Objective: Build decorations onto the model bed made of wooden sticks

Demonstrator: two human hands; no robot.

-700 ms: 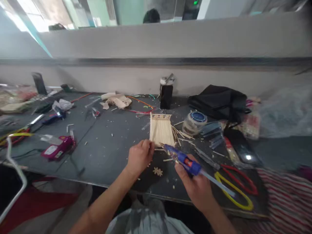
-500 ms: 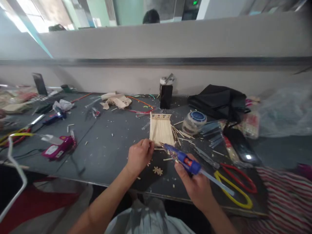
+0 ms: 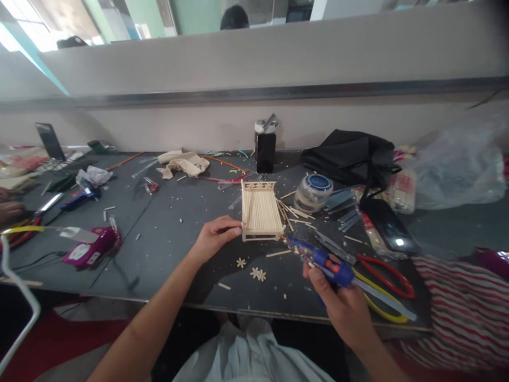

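On the far right of the table (image 3: 159, 212) sits a floppy black bag (image 3: 345, 156). A clear plastic bag (image 3: 457, 175) is to its right. Nearer lies a phone (image 3: 387, 223) with a bright light on it. A striped red and white cloth (image 3: 461, 307) is at the near right. Far off in the middle, a flat black thing (image 3: 265, 154) stands up by the wall (image 3: 199, 69). To its left is a crumpled tan cloth (image 3: 186, 164). A purple box (image 3: 89, 252) lies near on the left.
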